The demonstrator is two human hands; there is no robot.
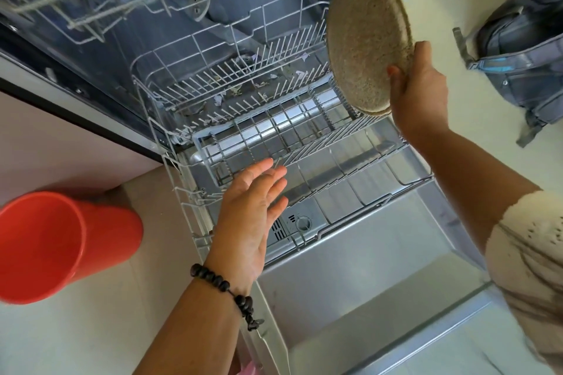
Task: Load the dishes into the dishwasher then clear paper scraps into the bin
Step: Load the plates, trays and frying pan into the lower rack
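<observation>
The open dishwasher (350, 283) has its lower rack (274, 119) pulled out over the lowered door, with paper scraps (236, 90) lying under the rack's tines, and a red bin (61, 246) stands on the floor to its left. The right hand (422, 91) grips a speckled tan plate (367, 39) by its edge, fingers clamped on it, tilted above the rack's right side. The left hand (253, 216) hovers over the rack's front, fingers straight, slightly apart, holding nothing

Head-worn view, steeply downward, close over the open dishwasher (335, 161).
</observation>
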